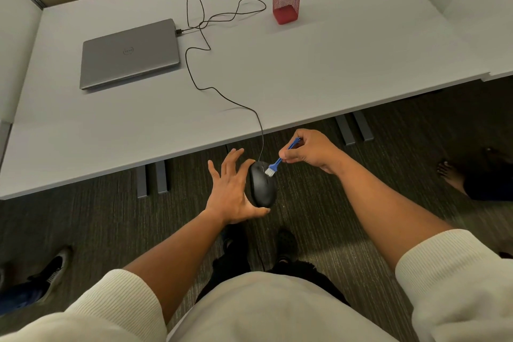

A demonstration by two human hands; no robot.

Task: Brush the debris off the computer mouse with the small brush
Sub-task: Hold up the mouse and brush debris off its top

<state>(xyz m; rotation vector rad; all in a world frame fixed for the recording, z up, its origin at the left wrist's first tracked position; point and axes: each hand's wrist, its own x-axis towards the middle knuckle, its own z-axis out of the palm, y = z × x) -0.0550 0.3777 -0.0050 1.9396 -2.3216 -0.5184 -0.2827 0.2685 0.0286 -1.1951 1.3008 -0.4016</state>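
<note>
**Brushing the mouse, mid-task**

We hold the black mouse (262,187) in the air just off the near edge of the worktop (319,69), over the carpeted floor. Our left hand (233,189) supports it from the side: the thumb curls under its near end and a fingertip touches its far end, while the other fingers spread straight out. Our right hand (308,151) pinches the blue handle of the small brush (279,161). The brush's white bristles rest on the top of the mouse, near its far end, where the cable (194,64) leaves it.

The cable runs up over the worktop edge and loops across to a closed laptop (129,54) at the far left. A red mesh cup (287,0) stands towards the far edge.

We judge the task to be under way: both things are in hand and the bristles are in contact. We cannot make out any debris on the dark shell, so we cannot tell how much brushing is left. The near half and the sides probably still need strokes.
</note>
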